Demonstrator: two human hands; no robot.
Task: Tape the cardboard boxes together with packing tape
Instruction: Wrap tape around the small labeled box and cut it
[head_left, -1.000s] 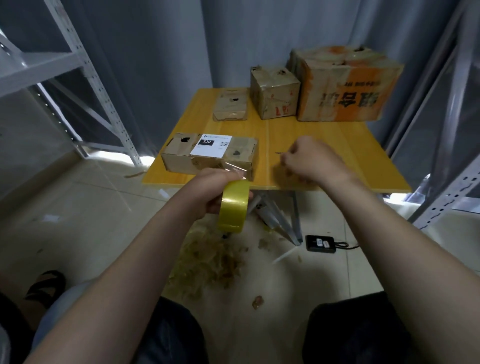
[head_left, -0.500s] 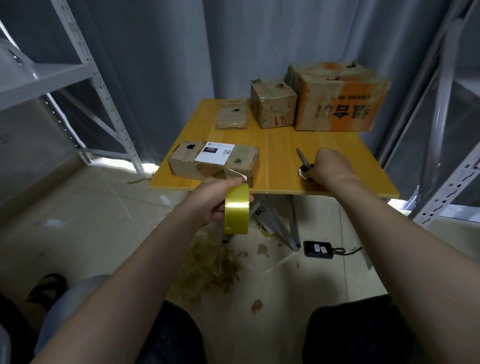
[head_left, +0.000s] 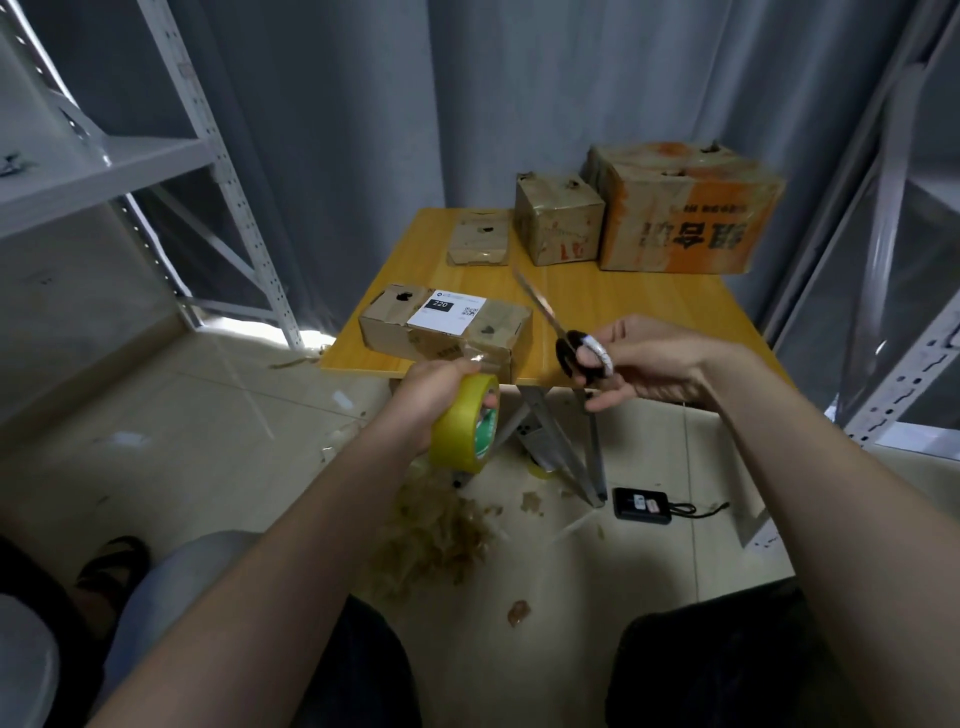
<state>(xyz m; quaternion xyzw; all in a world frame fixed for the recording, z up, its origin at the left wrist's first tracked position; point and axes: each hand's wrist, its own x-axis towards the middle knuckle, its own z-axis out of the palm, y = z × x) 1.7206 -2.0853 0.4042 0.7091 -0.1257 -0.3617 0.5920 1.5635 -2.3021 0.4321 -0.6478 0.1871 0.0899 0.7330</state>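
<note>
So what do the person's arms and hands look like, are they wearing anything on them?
Both arms are bare as far up as the picture shows: no sleeves in sight. The left hand and right hand have no gloves. I see no watch, bracelet or ring either. Nothing is drawn or stuck on them.

— How do the arms sit?
— Both bare forearms reach forward from the lap. The left hand (head_left: 434, 397) is curled tight around a yellow roll of packing tape (head_left: 464, 423).
— And the other?
— The right hand (head_left: 652, 364) is raised, fingers through the black-handled steel scissors (head_left: 563, 335), blades angled up-left.
</note>
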